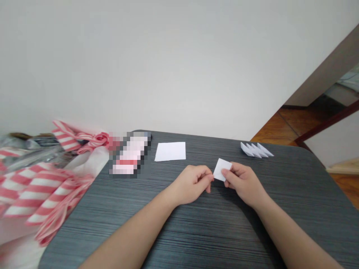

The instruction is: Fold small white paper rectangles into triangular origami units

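A small white paper square [221, 169], turned cornerwise, is held above the dark tabletop [174, 239]. My right hand [243, 182] is closed on its right side, thumb on top and fingers underneath. At its left corner, my left hand [193, 185] has thumb and index finger pinched together on the paper's tip. Behind my left hand lies a flat white sheet of paper [170, 151]. Beyond my right hand sit several folded white paper pieces [256, 150], pointed and set in an overlapping row.
A pixelated, blurred-out object [130, 153] lies at the table's left edge. Red-and-white striped bags [36, 186] and clear plastic are piled left of the table. A pale wall [179, 67] rises behind it, and wooden floor [288, 125] shows at the right.
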A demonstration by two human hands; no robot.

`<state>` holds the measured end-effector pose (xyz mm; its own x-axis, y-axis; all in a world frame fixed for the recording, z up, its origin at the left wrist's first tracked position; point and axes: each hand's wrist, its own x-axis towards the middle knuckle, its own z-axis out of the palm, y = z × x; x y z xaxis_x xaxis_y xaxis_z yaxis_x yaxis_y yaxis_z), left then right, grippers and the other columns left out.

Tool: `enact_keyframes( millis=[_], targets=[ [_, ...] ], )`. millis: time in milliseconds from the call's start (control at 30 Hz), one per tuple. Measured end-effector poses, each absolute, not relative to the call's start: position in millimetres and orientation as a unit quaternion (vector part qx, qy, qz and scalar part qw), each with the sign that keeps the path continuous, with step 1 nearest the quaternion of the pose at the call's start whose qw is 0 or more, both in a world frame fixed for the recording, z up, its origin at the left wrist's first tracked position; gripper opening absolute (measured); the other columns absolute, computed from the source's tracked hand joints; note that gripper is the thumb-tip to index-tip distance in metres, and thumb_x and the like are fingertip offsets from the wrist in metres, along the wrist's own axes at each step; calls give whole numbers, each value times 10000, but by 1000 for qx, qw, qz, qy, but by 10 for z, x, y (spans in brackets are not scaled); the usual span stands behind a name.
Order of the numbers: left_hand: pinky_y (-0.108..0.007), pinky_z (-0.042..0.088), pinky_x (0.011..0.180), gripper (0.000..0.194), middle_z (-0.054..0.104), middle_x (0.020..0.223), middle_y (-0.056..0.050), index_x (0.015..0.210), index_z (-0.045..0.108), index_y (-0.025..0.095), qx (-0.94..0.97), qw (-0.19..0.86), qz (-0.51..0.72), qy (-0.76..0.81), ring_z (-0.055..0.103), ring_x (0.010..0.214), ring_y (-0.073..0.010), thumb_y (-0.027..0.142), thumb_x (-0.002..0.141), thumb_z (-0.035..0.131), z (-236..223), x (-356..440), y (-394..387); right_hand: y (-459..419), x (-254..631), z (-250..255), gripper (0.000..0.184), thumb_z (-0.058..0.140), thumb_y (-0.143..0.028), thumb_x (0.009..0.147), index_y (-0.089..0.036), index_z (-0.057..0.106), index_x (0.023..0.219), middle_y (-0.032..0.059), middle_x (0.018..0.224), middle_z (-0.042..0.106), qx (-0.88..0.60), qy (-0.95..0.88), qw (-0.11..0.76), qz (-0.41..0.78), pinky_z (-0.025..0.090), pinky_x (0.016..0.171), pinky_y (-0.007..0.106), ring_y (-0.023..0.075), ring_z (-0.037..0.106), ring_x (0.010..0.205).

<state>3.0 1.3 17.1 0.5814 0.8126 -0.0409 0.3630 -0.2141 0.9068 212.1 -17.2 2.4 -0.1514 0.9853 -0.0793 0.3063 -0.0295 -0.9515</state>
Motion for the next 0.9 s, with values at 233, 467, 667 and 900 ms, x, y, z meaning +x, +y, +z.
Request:
enact_keyframes(
  millis=[233, 467, 667, 900],
  targets=[
    [-191, 367, 525, 221, 671, 644, 15, 772, 606, 162, 733, 512, 238, 378, 499, 501, -79, 249, 937, 488, 168, 21, 15, -168, 2126, 17, 277, 600, -354, 907, -179, 618, 693, -12, 573, 605, -537, -613, 355, 458, 392, 556, 250, 128, 524, 547],
    [-192, 353, 509, 254, 657, 571, 28, 707, 604, 166, 745, 496, 221, 386, 485, 468, -80, 207, 922, 475, 226, 32, 19, -176, 2101, 26, 261, 586, -339, 911, -182, 614, 703, -15, 570, 598, -532, -615, 347, 468, 377, 538, 246, 121, 504, 531],
    [-189, 370, 520, 280, 614, 539, 37, 682, 587, 166, 745, 504, 220, 377, 484, 461, -75, 203, 929, 462, 232, 26, 19, -166, 2107, 39, 273, 584, -331, 909, -185, 603, 679, -19, 569, 601, -530, -624, 342, 461, 385, 558, 248, 125, 518, 541],
    [-193, 374, 533, 210, 670, 632, 18, 783, 583, 165, 736, 513, 240, 370, 507, 498, -79, 275, 943, 501, 179, 25, 12, -178, 2081, 81, 237, 586, -294, 893, -187, 602, 682, -25, 565, 592, -513, -643, 312, 476, 381, 562, 248, 128, 510, 545]
  ],
)
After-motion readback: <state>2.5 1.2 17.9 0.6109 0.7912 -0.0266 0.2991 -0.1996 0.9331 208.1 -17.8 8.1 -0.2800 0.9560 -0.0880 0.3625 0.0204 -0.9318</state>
